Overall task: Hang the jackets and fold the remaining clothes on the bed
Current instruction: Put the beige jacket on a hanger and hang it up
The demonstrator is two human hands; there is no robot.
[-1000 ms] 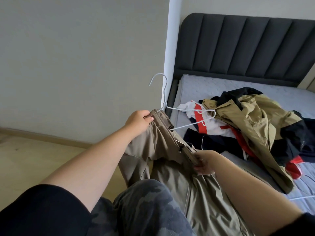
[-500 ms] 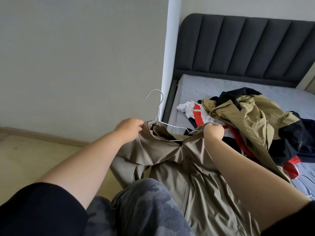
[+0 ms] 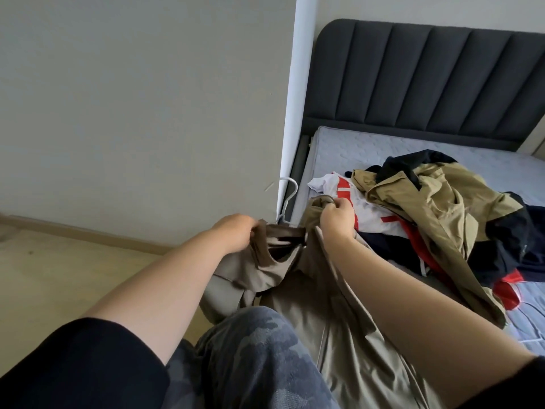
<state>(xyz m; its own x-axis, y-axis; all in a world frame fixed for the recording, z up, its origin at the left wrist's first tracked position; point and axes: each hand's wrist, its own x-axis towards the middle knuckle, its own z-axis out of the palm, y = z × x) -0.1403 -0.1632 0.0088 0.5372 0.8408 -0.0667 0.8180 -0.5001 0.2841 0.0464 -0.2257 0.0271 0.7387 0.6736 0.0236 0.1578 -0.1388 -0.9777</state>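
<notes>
So, a taupe jacket is held up at the near left edge of the bed, with its lower part draped down over camo trousers at the bottom of the view. The collar area is gripped by the left hand, fingers curled round the fabric edge. A bunched bit of the jacket's top is grasped by the right hand, fingers clenched on it a little higher and closer to the mattress. A white wire hanger is seen between the two hands. Only the hook pokes up, right in front of the white wall corner; the rest is hidden inside the jacket, so how it sits in there can't be told.

The rest of the laundry is piled on the grey mattress just beyond the right hand. A tan and black jacket is heaped on top, a white and red garment is spread under it, and a navy piece is tucked below that. A dark grey padded headboard is seen at the far end. Light wooden floor is visible on the left, under the plain wall.
</notes>
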